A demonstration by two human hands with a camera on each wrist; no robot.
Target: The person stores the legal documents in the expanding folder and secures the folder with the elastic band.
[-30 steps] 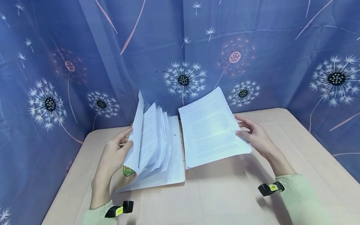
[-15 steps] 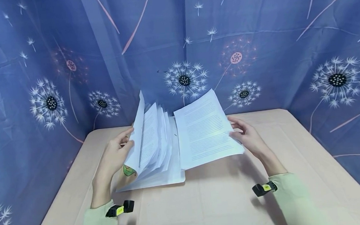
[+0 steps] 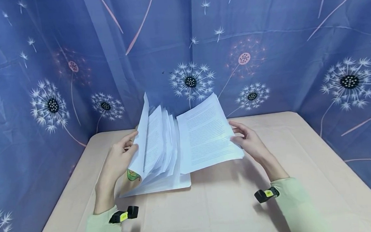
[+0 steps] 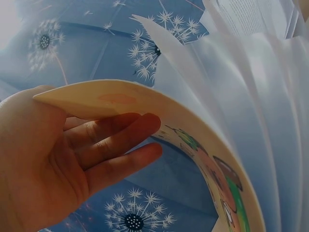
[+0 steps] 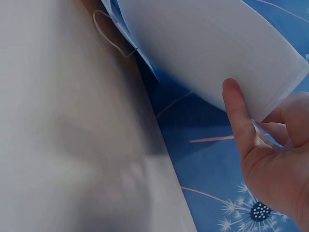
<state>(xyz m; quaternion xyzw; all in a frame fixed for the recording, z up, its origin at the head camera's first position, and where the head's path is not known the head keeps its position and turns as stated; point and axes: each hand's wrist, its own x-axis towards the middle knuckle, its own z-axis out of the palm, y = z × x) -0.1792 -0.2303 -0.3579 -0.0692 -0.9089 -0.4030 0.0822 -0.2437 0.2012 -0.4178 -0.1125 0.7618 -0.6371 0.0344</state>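
A tan folder [image 3: 132,175] with a cartoon print on its cover stands spread on the table, its white leaves [image 4: 263,111] fanned out. Printed sheets show among those leaves in the head view. My left hand [image 3: 117,160] holds the folder's left cover between thumb and fingers, bending it in a curve. My right hand [image 3: 252,145] pinches a thin stack of printed paper sheets [image 3: 207,136] by the right edge. The stack is lifted and tilted, its left edge overlapping the folder's inner right side. Whether that edge is inside a pocket I cannot tell.
The table [image 3: 224,206] has a pale cover. A blue dandelion-print curtain [image 3: 179,30] hangs close behind and at both sides. A thin cord loop [image 5: 104,36] hangs by the folder in the right wrist view. Black wrist cameras sit over green sleeves [image 3: 103,229].
My right hand has moved left with the paper sheets, bringing them from beside the folder to over its right side. My left hand and the folder have stayed nearly still.
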